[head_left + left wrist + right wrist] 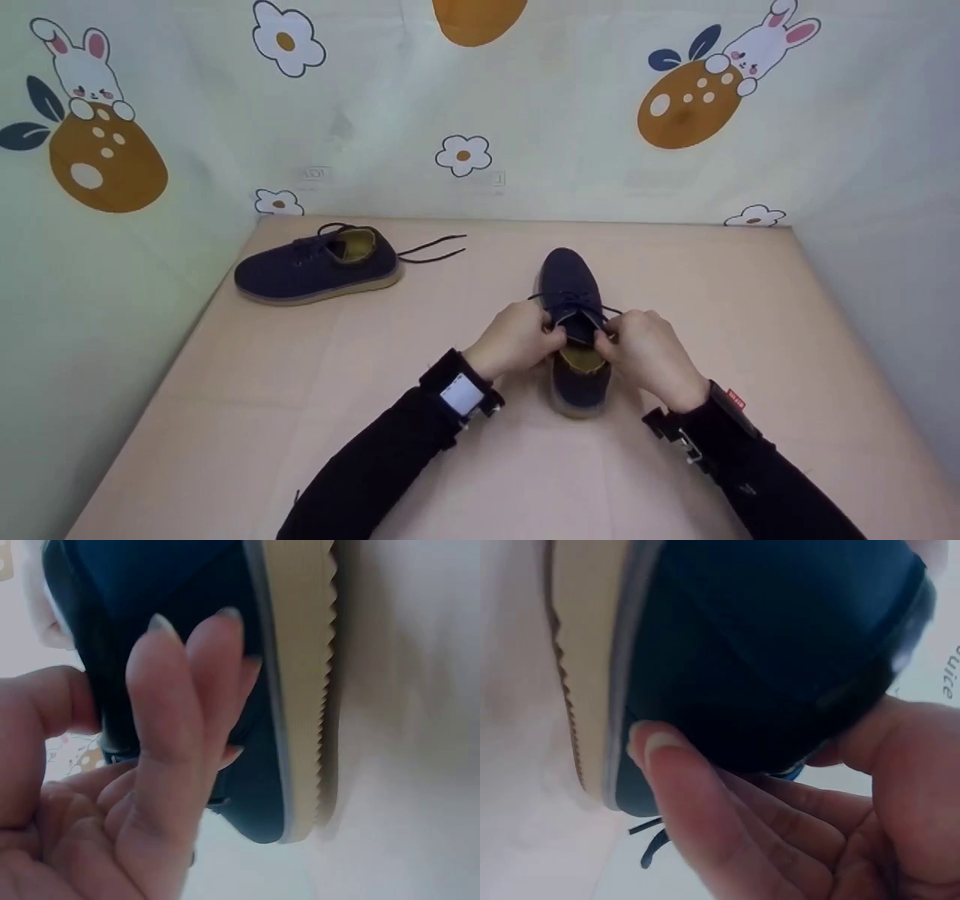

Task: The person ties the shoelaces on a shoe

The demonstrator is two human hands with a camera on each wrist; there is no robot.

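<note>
A dark navy lace-up shoe [568, 274] stands on its sole, toe pointing away from me. Its mouth shows a yellowish lining. My left hand [519, 339] pinches the left edge of the opening near the laces [576, 298]; in the left wrist view its thumb [64, 701] lies at the inner side and its fingers [169, 705] along the outer upper. On the opposite edge my right hand [651, 354] pinches likewise, its fingers [682, 787] against the shoe's side [727, 667] in the right wrist view. Lace ends stick out to both sides, partly hidden by the hands.
A second navy shoe [315, 266] lies at the back left of the pinkish tabletop [450, 465], toe to the left, its lace ends [435, 251] trailing right. Patterned curtains [375, 112] with rabbits and flowers close off the back and sides.
</note>
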